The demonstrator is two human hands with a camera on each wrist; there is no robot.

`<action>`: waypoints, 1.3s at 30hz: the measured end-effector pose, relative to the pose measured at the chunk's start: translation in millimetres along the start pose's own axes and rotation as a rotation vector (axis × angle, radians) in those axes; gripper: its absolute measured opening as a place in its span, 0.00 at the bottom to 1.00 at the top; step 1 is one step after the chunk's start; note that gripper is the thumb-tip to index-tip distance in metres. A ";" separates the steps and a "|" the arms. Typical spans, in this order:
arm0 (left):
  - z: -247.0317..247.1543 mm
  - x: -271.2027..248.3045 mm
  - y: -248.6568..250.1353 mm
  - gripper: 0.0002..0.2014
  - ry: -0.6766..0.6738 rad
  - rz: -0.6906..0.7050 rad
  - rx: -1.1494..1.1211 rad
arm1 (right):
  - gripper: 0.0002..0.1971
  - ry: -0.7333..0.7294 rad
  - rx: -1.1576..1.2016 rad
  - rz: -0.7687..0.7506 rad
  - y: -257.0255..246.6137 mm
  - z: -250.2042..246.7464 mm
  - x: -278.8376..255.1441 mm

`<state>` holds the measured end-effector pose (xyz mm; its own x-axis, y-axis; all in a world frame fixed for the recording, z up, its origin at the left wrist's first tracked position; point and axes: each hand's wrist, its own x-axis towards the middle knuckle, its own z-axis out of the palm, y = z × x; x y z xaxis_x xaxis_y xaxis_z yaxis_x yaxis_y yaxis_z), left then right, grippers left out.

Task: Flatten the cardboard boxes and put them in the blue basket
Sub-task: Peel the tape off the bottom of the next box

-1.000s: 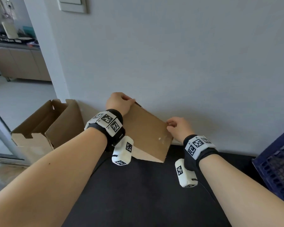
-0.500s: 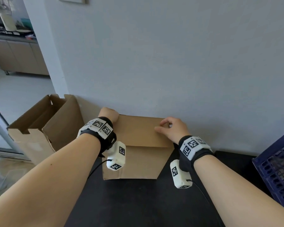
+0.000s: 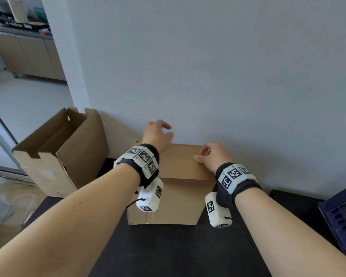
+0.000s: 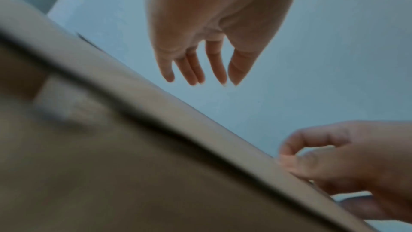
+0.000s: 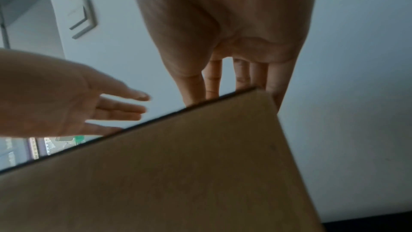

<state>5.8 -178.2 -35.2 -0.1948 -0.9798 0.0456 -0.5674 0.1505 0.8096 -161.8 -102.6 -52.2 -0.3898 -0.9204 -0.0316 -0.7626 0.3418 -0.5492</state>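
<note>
Head view: a closed cardboard box (image 3: 174,184) stands on the black table (image 3: 168,252) against the wall, not yet flattened; an open-topped box (image 3: 62,150) waits far left, the blue basket (image 3: 342,218) at the right edge.

Left wrist view: the left hand (image 4: 209,41) hovers above the box's far edge, fingers relaxed, holding nothing.

Right wrist view: the right hand (image 5: 225,38) curls over the top far corner — gripping it. Judged step: opening or collapsing this box; next, the left hand needs purchase on the far edge.
</note>
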 end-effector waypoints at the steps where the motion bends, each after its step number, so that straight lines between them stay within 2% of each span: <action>1: 9.2 -0.2 4.4 0.12 -0.078 0.026 -0.012 | 0.10 -0.009 -0.006 -0.004 0.2 -1.6 0.9; 3: 25.8 -0.5 6.2 0.12 -0.215 0.045 0.022 | 0.08 -0.048 0.000 0.001 1.6 -6.6 2.2; 5: 35.7 -1.3 1.2 0.12 -0.280 0.058 0.133 | 0.08 -0.107 0.031 -0.014 3.5 -12.7 2.5; 9: 38.8 -1.2 -4.2 0.17 -0.271 0.128 0.298 | 0.07 -0.150 0.067 -0.046 5.4 -18.0 1.7; 13: 39.8 3.4 -6.4 0.17 -0.264 0.137 0.302 | 0.09 -0.154 0.137 -0.044 6.0 -17.3 1.8; 19: 42.8 5.8 -9.6 0.18 -0.269 0.141 0.308 | 0.04 -0.119 0.159 -0.034 5.6 -17.7 -0.3; 25: 43.2 5.6 -10.3 0.18 -0.278 0.144 0.314 | 0.03 -0.126 0.029 -0.105 2.5 -10.5 0.0; 31: 43.3 4.3 -9.4 0.18 -0.283 0.121 0.322 | 0.09 -0.264 -0.144 -0.113 -2.4 -22.9 -3.4; 33: 41.7 3.4 -9.0 0.18 -0.287 0.120 0.319 | 0.08 -0.309 -0.153 -0.107 -2.7 -26.2 -3.5; 35: 41.2 2.7 -9.1 0.18 -0.288 0.126 0.327 | 0.04 -0.284 -0.101 -0.103 -0.9 -26.9 -3.5; 39: 42.3 0.7 -9.2 0.18 -0.286 0.141 0.342 | 0.04 -0.017 0.087 -0.066 3.3 -29.3 -5.7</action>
<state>-23.0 -174.7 -67.4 -0.4749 -0.8780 -0.0605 -0.7411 0.3619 0.5655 -177.2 -90.7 -29.4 -0.3311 -0.9436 -0.0068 -0.7382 0.2635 -0.6210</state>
